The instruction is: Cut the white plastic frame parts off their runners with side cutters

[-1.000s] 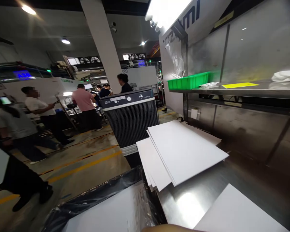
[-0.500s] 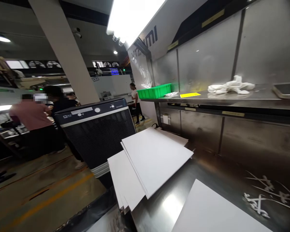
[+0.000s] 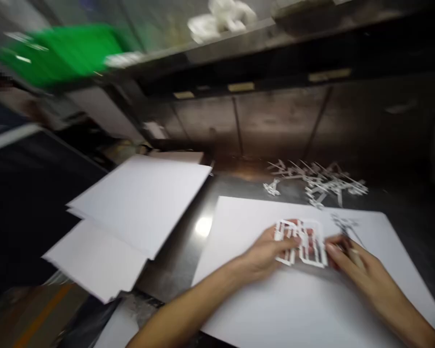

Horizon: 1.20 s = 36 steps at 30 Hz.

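While the view smears with motion, I have both hands down on the white sheet (image 3: 275,299) that lies flat on the steel bench (image 3: 177,251), and between them sits a white plastic frame (image 3: 301,241), an openwork piece with slots through it. My left hand (image 3: 266,253) has its fingers curled around the frame's near left edge, thumb and fingertips closed on it so it cannot slide on the smooth sheet. My right hand (image 3: 351,261) comes in from the other side with its fingers bent against the frame's right edge; it seems to pinch there, though the blur keeps me from saying how firmly. Holding it from two sides over the sheet keeps the piece steady and gives it a clean surface beneath. Just beyond the sheet, toward the back wall, lies a heap of thin white plastic offcuts (image 3: 317,181), well apart from my fingers. To my left a loose stack of white boards (image 3: 130,212) overhangs the bench edge, and a green bin (image 3: 61,53) sits on the shelf above.
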Each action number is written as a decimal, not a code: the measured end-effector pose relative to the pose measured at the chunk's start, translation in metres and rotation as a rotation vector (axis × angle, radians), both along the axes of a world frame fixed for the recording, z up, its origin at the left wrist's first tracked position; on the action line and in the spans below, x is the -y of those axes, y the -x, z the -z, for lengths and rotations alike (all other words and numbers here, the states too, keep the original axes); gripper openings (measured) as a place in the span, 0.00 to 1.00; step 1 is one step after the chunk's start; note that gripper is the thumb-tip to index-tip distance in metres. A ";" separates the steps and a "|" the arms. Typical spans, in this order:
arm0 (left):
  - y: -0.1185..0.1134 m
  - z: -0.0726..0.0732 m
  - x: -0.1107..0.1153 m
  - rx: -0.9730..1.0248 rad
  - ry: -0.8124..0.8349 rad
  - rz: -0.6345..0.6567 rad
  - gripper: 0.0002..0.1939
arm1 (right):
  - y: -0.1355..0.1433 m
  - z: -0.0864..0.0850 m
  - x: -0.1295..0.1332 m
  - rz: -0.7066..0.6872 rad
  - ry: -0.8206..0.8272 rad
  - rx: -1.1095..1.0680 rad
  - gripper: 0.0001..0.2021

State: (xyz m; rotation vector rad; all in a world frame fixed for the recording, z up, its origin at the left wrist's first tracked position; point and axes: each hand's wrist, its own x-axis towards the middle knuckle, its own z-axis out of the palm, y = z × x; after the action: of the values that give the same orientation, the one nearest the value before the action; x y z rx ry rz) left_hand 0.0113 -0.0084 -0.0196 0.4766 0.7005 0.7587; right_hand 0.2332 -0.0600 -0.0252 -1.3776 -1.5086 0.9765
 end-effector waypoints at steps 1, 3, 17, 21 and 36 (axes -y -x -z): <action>0.000 -0.002 -0.002 0.017 0.031 0.014 0.27 | -0.003 0.000 0.006 -0.020 0.073 -0.023 0.18; 0.001 -0.009 -0.007 0.057 0.092 0.048 0.23 | -0.005 -0.002 0.008 -0.054 0.173 -0.077 0.16; 0.004 -0.037 -0.007 0.125 0.167 0.037 0.24 | -0.007 -0.016 0.006 -0.004 0.117 -0.086 0.10; 0.006 -0.037 -0.006 0.127 0.160 0.057 0.24 | -0.009 -0.017 0.005 -0.001 0.116 -0.064 0.10; 0.005 -0.037 -0.009 0.176 0.182 0.070 0.25 | -0.011 -0.019 0.004 0.004 0.115 -0.035 0.07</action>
State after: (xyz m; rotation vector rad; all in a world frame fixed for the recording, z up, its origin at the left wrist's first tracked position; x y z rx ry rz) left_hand 0.0060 0.0011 0.0174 0.2641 0.5787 0.6552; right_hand 0.2438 -0.0642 -0.0063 -1.4359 -1.4425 1.0935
